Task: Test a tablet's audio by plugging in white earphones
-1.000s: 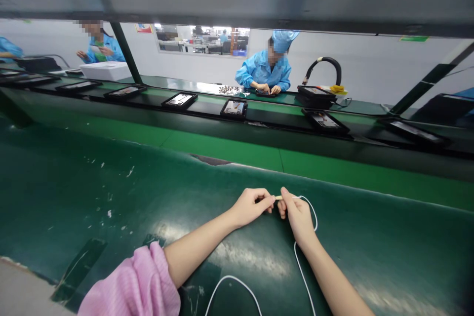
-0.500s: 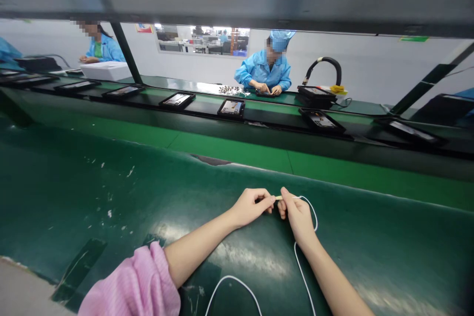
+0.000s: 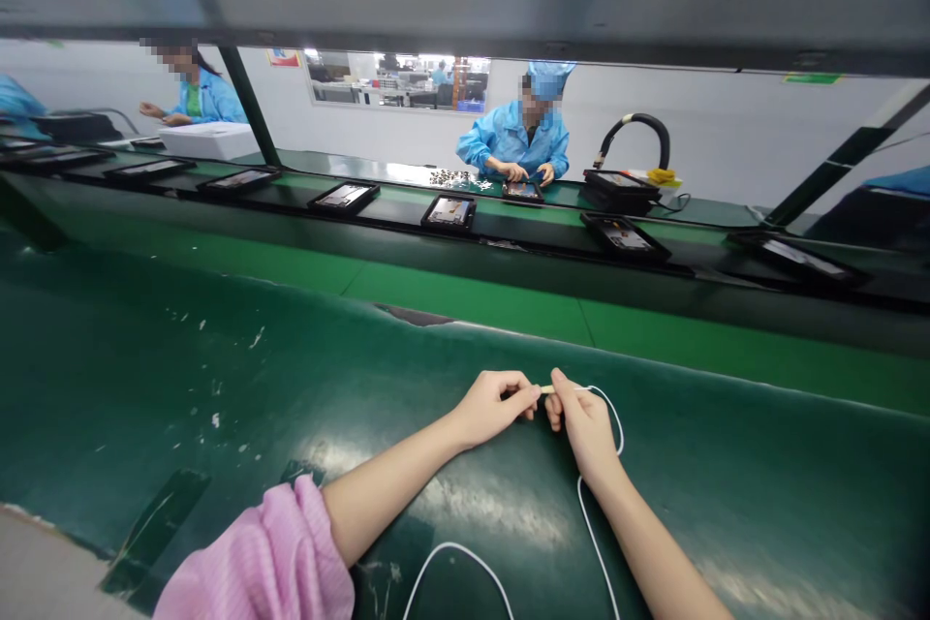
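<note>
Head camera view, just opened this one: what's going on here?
The person's left hand and right hand pinch the pale tip of a thin white cable over a green bench mat, with the cable looping down toward the person. Beyond, black-framed screens sit in a row on a raised shelf, and a co-worker in a blue smock and cap handles another screen.

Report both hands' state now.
Left hand: closed, pinching the pale end of the white cable.
Right hand: closed, holding the same cable just beyond that end.
</note>
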`<state>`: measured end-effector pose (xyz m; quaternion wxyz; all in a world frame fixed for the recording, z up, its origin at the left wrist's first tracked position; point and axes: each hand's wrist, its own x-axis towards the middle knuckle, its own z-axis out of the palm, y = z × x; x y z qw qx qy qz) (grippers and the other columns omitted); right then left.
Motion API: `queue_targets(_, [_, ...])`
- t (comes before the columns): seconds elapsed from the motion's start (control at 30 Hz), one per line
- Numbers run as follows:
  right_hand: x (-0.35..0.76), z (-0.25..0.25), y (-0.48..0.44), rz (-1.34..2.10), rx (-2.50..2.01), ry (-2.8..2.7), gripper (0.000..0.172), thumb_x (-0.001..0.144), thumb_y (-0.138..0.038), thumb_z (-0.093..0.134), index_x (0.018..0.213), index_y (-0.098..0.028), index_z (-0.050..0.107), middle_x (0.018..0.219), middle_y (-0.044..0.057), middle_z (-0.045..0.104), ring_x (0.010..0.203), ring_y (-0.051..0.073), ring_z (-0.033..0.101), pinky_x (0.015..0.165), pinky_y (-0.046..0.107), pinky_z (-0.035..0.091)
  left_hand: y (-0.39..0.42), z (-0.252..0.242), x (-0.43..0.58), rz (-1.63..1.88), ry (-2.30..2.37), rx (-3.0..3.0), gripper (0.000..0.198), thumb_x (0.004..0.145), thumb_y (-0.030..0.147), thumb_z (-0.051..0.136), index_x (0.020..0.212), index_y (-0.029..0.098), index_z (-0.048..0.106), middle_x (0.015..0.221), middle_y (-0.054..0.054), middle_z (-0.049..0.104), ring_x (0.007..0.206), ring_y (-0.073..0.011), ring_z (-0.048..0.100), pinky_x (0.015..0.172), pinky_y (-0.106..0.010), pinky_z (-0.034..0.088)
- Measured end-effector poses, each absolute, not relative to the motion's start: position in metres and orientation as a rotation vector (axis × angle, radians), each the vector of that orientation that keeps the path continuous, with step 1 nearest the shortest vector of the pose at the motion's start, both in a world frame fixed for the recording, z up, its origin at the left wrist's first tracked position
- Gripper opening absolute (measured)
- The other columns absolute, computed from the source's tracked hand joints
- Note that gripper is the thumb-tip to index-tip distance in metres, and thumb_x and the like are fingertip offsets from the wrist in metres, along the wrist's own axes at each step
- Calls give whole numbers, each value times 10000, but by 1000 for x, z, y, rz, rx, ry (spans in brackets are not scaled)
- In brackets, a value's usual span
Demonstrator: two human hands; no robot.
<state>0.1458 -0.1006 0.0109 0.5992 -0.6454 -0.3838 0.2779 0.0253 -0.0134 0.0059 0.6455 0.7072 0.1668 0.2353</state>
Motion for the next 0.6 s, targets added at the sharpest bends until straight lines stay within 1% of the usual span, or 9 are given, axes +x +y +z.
queue_targets(0.3, [146,10,-101,637,-1502,-882,734,679,-875,569,401,-212,421,414,11,397,390,130,379,425,264,361,-13,6,25,537,380,1611,325,845,422,553,657,158,556,635,-5,579,618,-123,514,658,-259,412])
queue_targets(0.47, [147,8,-101,595,-1474,-919,720,723,-838,578,400,-213,426,414,7,404,390,131,386,424,262,367,-13,7,25,533,380,1614,341,845,442,563,657,158,558,638,-6,585,622,-124,514,658,-257,413])
queue_targets(0.6, [148,9,-101,612,-1478,-924,727,719,-848,567,396,-214,417,415,8,399,387,130,385,415,260,366,-13,7,25,536,374,1610,352,841,459,562,656,160,549,639,-6,580,625,-127,516,662,-260,413])
